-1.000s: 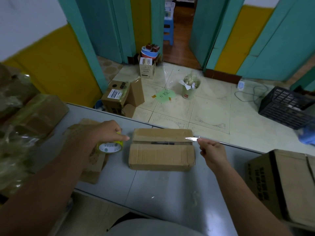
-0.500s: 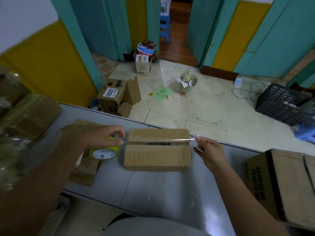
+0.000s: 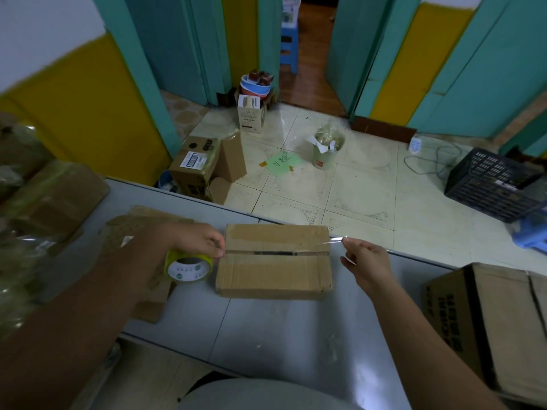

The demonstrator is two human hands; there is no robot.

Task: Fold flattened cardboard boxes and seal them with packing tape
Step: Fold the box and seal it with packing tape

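Observation:
A folded brown cardboard box [image 3: 273,275] lies on the grey table [image 3: 266,335], its two top flaps meeting at a dark centre seam. My left hand [image 3: 196,241] grips a roll of clear packing tape [image 3: 188,269] with a yellow-green rim, just left of the box. A strip of clear tape [image 3: 334,240] stretches from the roll across the seam to my right hand [image 3: 367,263], which pinches its free end just past the box's right edge. The strip hovers slightly above the flaps.
Flattened cardboard [image 3: 148,291] lies under my left arm, plastic-wrapped bundles [image 3: 38,208] at the far left. A large printed carton [image 3: 488,321] stands at the table's right. Beyond the table edge, the tiled floor holds boxes [image 3: 204,164], a bin [image 3: 325,149] and a black crate [image 3: 497,184].
Both hands have held their grip while the tape strip has come down closer over the box's centre seam. My head has tilted slightly, shifting the view.

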